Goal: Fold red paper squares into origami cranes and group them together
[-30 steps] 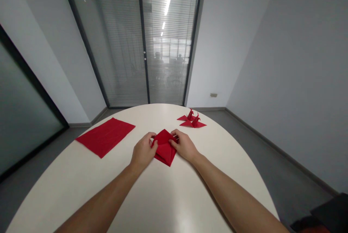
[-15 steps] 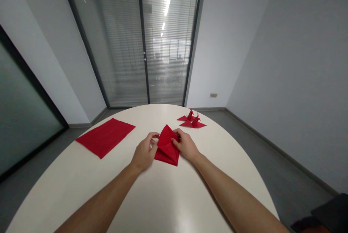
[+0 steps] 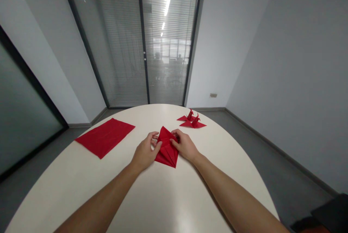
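A partly folded red paper (image 3: pixel 167 150) lies on the white round table (image 3: pixel 152 196) between my hands, its pointed tip raised toward the far side. My left hand (image 3: pixel 144 153) pinches its left edge with thumb and fingers. My right hand (image 3: pixel 185 145) holds its right side, fingers curled onto the paper. Both hands rest on the tabletop.
A flat stack of red paper sheets (image 3: pixel 105 135) lies at the far left of the table. Two finished red paper cranes (image 3: pixel 191 120) stand at the far right. Glass doors with blinds are behind the table. A dark object (image 3: pixel 323 215) sits at the lower right.
The red paper's upper flap was lifted into a point and then pressed narrower. My left thumb has moved onto the paper's left edge. Both arms stayed in place.
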`<state>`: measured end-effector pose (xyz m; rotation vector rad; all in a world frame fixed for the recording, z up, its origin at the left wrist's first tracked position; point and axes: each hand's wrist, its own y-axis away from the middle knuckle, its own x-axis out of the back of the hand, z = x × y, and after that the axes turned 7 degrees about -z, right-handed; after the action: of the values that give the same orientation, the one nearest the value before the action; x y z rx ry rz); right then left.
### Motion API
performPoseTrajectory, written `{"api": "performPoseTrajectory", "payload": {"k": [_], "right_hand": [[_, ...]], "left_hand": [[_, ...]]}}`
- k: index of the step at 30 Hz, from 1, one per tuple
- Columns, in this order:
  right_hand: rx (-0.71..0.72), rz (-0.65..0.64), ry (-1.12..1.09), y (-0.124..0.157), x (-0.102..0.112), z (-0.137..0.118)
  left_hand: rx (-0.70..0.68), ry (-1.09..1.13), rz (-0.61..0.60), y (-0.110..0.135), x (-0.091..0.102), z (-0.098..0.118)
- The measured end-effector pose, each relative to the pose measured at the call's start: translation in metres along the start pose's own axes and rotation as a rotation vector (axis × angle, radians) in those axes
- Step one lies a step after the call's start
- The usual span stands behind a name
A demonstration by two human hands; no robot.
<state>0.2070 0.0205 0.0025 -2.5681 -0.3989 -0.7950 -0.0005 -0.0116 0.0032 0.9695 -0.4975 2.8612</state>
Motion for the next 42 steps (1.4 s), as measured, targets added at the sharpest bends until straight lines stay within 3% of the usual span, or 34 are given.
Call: {"api": "performPoseTrajectory", "payload": {"k": [10,24,37,42], "right_hand": [[0.019,-0.041,-0.011,0.0012,-0.0018,-0.0070],[0.016,-0.062,-0.007,0.0024,-0.0049,-0.0050],[-0.037,0.021,0.080,0.0000,-0.0002,-0.0040],[-0.036,0.014,0.076,0.0003,-0.0003,-0.0070]], "left_hand": [[0.023,-0.062,-0.003,0.0007,0.0031,0.0015],[0.126,-0.344,0.022,0.0038,0.0033,0.0052],[-0.018,-0.338,-0.045,0.0090,0.0024,0.0073],[0.002,-0.343,-0.064,0.0085,0.0025,0.0087]]}}
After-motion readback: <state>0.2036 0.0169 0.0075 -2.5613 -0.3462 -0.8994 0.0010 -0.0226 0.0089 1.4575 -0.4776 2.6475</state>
